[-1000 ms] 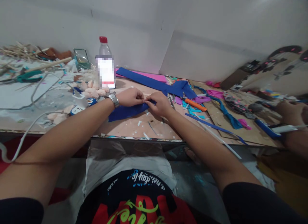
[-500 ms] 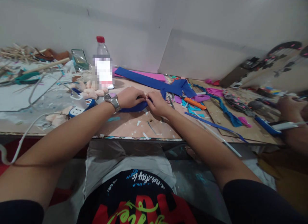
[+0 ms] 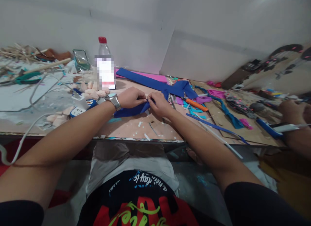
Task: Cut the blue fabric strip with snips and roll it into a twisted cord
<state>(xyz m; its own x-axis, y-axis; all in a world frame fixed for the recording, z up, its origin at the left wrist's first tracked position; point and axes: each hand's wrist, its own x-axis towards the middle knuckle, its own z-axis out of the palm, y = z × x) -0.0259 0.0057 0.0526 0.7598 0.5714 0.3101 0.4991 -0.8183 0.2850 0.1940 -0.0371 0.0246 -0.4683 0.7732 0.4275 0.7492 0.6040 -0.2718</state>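
A strip of blue fabric (image 3: 130, 111) hangs from my fingers just above the table, its body draped below my left hand. My left hand (image 3: 132, 98), with a metal watch (image 3: 114, 101) on its wrist, pinches the strip's upper edge. Close against it, fingertips nearly touching, my right hand (image 3: 158, 103) pinches the same fabric. Beyond my hands lies a longer blue fabric piece (image 3: 145, 81), over a pink strip (image 3: 155, 77). An orange cutter (image 3: 196, 105) and scissors (image 3: 172, 102) rest right of my right hand.
A red-capped bottle (image 3: 104, 50) stands behind a lit phone (image 3: 105, 72). At left are a white-and-blue power strip (image 3: 84, 107), peach-coloured pieces (image 3: 93, 90) and green-handled pliers (image 3: 28, 78). Blue scraps and a white stick (image 3: 221, 138) lie rightward. A co-worker's hands (image 3: 293, 112) are at far right.
The held blue fabric shows more below my fingers, with a fold now by my right fingertips. Both hands stay in nearly the same place. The co-worker's hands shift slightly.
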